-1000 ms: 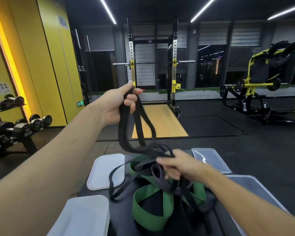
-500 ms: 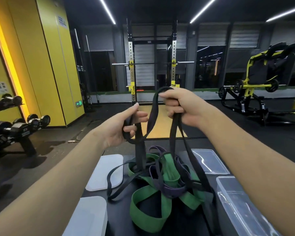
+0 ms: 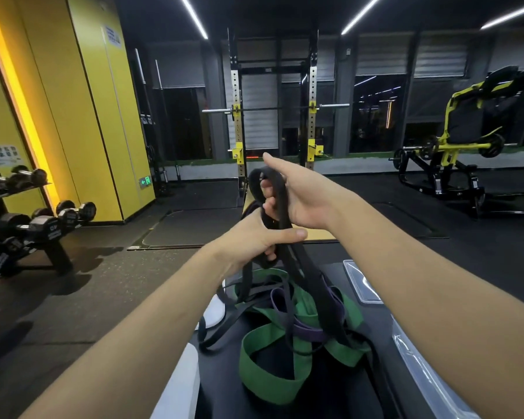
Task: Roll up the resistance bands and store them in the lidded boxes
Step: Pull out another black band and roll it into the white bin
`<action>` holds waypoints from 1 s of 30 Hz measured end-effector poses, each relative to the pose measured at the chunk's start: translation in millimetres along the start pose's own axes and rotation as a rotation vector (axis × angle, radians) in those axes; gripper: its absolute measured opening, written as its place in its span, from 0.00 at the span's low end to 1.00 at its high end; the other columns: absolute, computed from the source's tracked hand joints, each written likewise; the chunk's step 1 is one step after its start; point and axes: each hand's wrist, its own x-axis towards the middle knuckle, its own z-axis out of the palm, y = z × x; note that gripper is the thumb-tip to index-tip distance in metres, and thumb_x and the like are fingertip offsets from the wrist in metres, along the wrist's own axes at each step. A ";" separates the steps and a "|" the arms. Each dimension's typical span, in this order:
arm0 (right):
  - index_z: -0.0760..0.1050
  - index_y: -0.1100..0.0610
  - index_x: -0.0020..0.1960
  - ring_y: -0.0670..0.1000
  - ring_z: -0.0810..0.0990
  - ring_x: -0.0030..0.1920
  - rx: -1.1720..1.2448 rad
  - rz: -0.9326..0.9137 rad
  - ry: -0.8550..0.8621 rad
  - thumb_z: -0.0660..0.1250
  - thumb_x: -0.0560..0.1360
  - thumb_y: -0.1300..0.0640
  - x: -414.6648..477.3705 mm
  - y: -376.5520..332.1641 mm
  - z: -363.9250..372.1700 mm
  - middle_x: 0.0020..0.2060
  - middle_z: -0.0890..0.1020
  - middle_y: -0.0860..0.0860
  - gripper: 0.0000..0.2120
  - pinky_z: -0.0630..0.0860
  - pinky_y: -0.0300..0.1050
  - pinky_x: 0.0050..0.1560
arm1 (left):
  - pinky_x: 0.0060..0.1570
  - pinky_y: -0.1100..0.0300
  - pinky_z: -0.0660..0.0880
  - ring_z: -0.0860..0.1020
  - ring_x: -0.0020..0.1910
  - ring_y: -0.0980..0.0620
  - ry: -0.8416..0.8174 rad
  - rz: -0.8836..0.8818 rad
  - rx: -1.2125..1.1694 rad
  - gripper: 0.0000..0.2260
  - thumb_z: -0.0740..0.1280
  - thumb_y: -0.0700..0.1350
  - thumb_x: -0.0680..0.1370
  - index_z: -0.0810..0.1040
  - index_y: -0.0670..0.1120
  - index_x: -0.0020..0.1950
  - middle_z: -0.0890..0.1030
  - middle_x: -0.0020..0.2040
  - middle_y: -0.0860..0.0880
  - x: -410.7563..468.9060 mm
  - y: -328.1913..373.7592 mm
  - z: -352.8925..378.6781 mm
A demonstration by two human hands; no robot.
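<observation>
Left hand and right hand both grip 1 flat, matte black rubber band, looped between them.

Your black band matt rubber, green band smooth and dull, clear box glossy plastic, white lid matt plastic, tabletop smooth black

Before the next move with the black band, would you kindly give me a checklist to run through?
1. Left hand grips the black band: ok.
2. Right hand grips it too: ok.
3. Black band clear of the green band and purple band: not ok, its lower part runs into them.
4. Black band free of twists: cannot tell.
5. Box open: cannot tell, the right arm hides most of it.
</observation>
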 end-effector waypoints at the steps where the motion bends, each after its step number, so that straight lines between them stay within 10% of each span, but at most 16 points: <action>1: 0.75 0.62 0.64 0.50 0.72 0.36 -0.054 0.002 0.025 0.71 0.77 0.39 0.4 0.9 3.3 0.42 0.73 0.53 0.29 0.79 0.44 0.36 | 0.30 0.61 0.66 0.67 0.27 0.56 0.049 -0.033 0.018 0.11 0.78 0.46 0.74 0.77 0.48 0.47 0.75 0.32 0.53 1.4 -4.1 2.5; 4: 0.73 0.64 0.69 0.52 0.74 0.38 -0.197 -0.055 0.063 0.67 0.81 0.41 -4.2 5.0 11.7 0.46 0.74 0.55 0.29 0.82 0.46 0.39 | 0.28 0.60 0.66 0.67 0.24 0.54 0.218 -0.164 -0.021 0.10 0.77 0.42 0.73 0.79 0.44 0.49 0.75 0.32 0.49 4.4 -14.7 5.0; 9: 0.75 0.61 0.36 0.52 0.76 0.32 -0.961 -0.487 0.527 0.59 0.74 0.26 -3.0 20.7 -16.8 0.31 0.76 0.56 0.37 0.81 0.51 0.40 | 0.23 0.63 0.64 0.65 0.22 0.52 0.244 -0.231 -0.017 0.08 0.73 0.40 0.75 0.82 0.38 0.52 0.77 0.30 0.47 -3.1 -10.3 -8.3; 13: 0.84 0.56 0.54 0.49 0.83 0.50 -0.406 -0.162 0.048 0.61 0.72 0.25 -21.8 60.7 -48.1 0.49 0.87 0.54 0.36 0.77 0.56 0.66 | 0.24 0.63 0.63 0.63 0.22 0.53 0.265 -0.214 -0.082 0.02 0.70 0.38 0.77 0.81 0.40 0.46 0.80 0.38 0.42 -3.4 -4.2 -21.3; 16: 0.75 0.47 0.69 0.43 0.78 0.64 -0.531 0.046 -0.317 0.71 0.69 0.30 -31.2 118.4 -68.9 0.61 0.82 0.42 0.34 0.68 0.47 0.72 | 0.23 0.64 0.63 0.63 0.21 0.54 0.290 -0.221 -0.162 0.08 0.69 0.42 0.78 0.82 0.41 0.40 0.74 0.34 0.42 3.0 5.6 -24.8; 20: 0.81 0.57 0.61 0.48 0.81 0.61 -0.793 0.242 -0.318 0.78 0.74 0.51 -34.9 171.6 -84.9 0.60 0.84 0.53 0.19 0.73 0.47 0.70 | 0.23 0.65 0.65 0.62 0.21 0.58 0.345 -0.207 -0.232 0.06 0.68 0.41 0.78 0.81 0.43 0.41 0.83 0.42 0.48 7.5 25.9 -34.0; 26: 0.85 0.61 0.47 0.47 0.85 0.52 -0.908 0.129 -0.275 0.70 0.81 0.50 -41.5 151.6 -80.0 0.49 0.88 0.51 0.14 0.75 0.37 0.58 | 0.23 0.64 0.65 0.63 0.20 0.55 0.446 -0.208 -0.103 0.05 0.69 0.40 0.75 0.82 0.41 0.41 0.76 0.48 0.42 1.8 15.2 -52.4; 30: 0.74 0.59 0.37 0.53 0.77 0.31 -0.233 -0.042 -0.064 0.61 0.85 0.57 -32.6 116.9 -66.2 0.30 0.75 0.53 0.17 0.78 0.48 0.48 | 0.23 0.64 0.64 0.61 0.22 0.56 0.385 -0.345 -0.099 0.05 0.71 0.43 0.76 0.81 0.45 0.40 0.74 0.42 0.44 -5.9 -8.7 -63.9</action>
